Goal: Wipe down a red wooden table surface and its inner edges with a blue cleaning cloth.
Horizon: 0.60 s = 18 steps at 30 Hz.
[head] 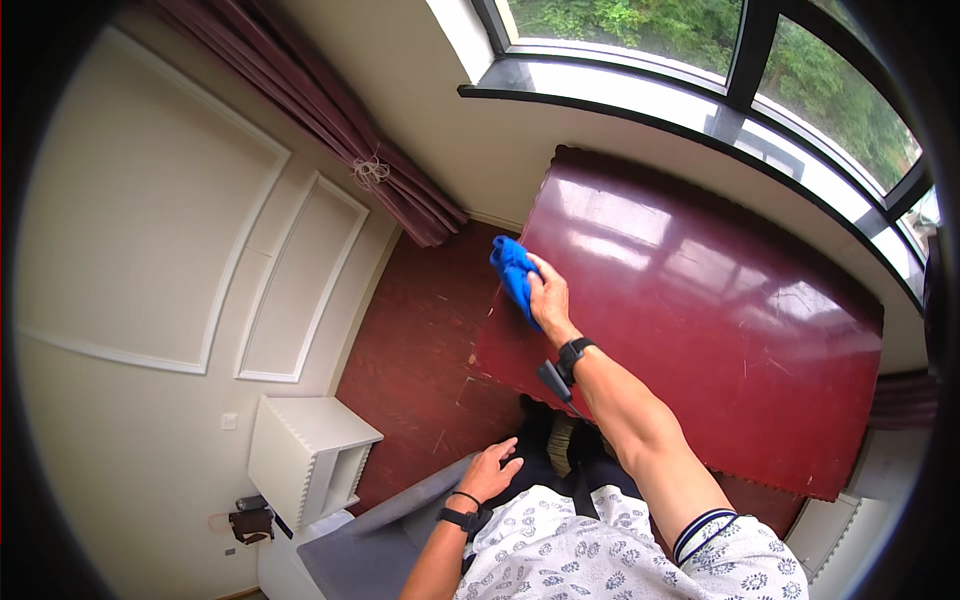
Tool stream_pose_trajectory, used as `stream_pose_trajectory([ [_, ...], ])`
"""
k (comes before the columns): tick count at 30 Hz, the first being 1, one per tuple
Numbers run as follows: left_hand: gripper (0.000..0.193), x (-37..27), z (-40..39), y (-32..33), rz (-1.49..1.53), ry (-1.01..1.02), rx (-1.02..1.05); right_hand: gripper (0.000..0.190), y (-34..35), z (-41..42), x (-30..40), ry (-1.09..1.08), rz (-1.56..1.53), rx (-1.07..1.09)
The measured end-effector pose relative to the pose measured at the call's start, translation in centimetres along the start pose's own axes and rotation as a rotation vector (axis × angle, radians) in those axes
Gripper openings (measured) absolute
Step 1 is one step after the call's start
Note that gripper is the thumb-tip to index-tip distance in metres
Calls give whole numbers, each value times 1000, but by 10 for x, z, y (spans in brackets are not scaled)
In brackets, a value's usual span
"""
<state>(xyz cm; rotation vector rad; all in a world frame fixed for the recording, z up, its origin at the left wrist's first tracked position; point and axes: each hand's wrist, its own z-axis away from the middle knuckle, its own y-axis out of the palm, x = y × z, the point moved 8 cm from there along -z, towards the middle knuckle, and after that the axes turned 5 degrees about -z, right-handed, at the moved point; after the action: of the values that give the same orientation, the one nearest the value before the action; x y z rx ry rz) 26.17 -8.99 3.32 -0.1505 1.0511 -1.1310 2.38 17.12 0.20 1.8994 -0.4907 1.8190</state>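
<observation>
A bunched blue cloth [513,274] is gripped in my right hand [550,294], at the left edge of a glossy dark red table [675,322]. Part of the cloth extends beyond that edge, over the floor. My right arm stretches across the table's near left corner, with a black band and a dark device at the wrist. Low beside my body, my left hand [491,471] holds nothing, its fingers loosely apart. The table's surface shows window reflections, a few scratches and chipped paint along the left edge.
A white nightstand [315,435] stands against the panelled wall [150,195] on the left, near a grey upholstered piece [375,555]. A tied mauve curtain [337,127] hangs in the corner. Beyond the table runs a window sill [637,94]. The floor [420,337] is reddish wood.
</observation>
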Motion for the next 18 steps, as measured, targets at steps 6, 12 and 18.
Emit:
stream_pose_trajectory([
  [6, 54, 3, -6, -1, -62, 47, 95, 31, 52, 129, 35, -539, 314, 518],
  [12, 54, 16, -17, -32, -143, 142, 92, 36, 67, 187, 13, -590, 744, 699],
  [18, 56, 51, -39, -52, -218, 158, 168, 34, 41, 194, 21, -596, 852, 567],
])
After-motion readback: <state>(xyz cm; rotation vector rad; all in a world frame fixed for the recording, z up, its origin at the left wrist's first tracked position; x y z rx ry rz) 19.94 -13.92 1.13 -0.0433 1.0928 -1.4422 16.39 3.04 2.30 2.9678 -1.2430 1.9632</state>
